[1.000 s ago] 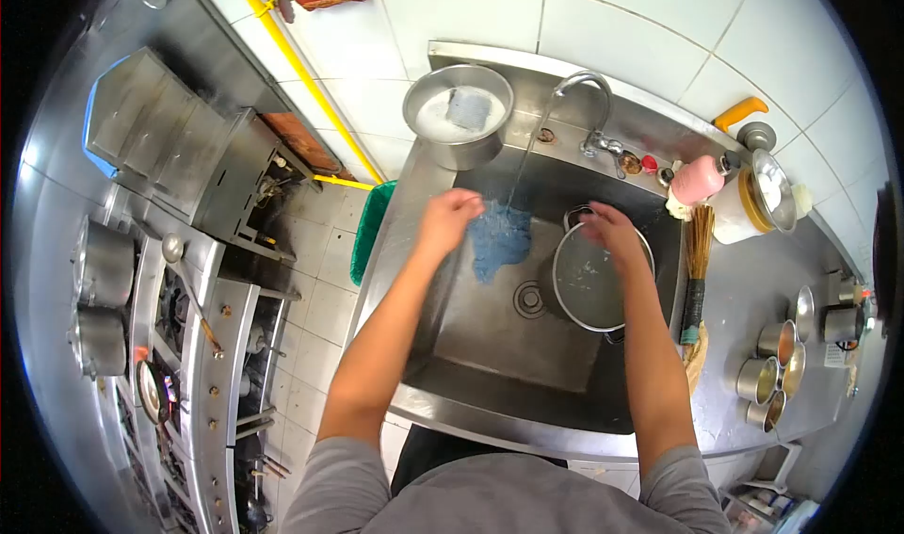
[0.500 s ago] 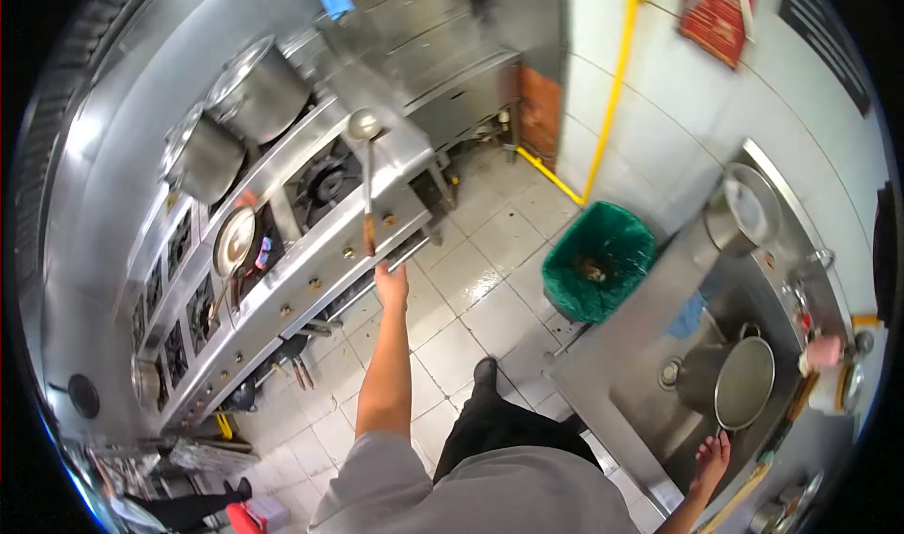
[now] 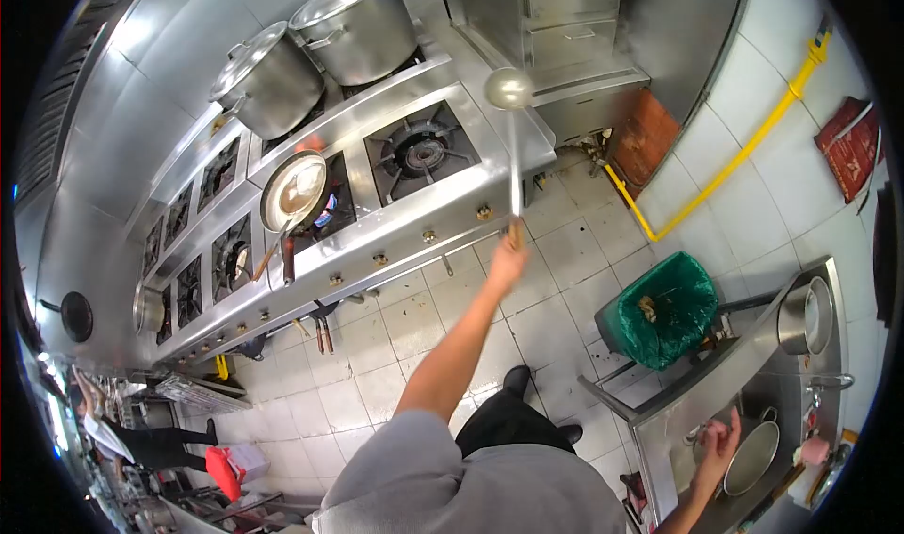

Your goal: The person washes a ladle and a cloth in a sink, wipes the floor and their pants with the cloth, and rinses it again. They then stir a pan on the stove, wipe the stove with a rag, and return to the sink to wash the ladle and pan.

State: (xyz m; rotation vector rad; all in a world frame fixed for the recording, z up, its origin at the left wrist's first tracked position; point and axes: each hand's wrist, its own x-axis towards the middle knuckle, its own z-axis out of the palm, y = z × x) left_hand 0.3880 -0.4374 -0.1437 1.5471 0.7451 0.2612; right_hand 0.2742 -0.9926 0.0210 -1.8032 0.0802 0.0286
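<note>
In my left hand (image 3: pixel 509 261) is the wooden handle of a long ladle (image 3: pixel 515 167); its round bowl points away from me, over the stove's corner. My right hand (image 3: pixel 718 447) is raised over the sink (image 3: pixel 669 430), fingers apart and holding nothing, beside a deep metal pot (image 3: pixel 753 457). On a lit burner sits a frying pan (image 3: pixel 295 191) with pale liquid and a utensil in it. The burner (image 3: pixel 424 151) to its right carries no pan.
Two large lidded pots (image 3: pixel 356 27) stand at the back of the stove (image 3: pixel 405 216). A green-lined bin (image 3: pixel 673 313) is on the tiled floor near the sink. Another pot (image 3: pixel 805 317) rests at the sink's far end. A person (image 3: pixel 141 440) is at the lower left.
The view has turned toward the stove. My left hand has moved right with the ladle. My right hand has let go of the pot in the sink and lifted.
</note>
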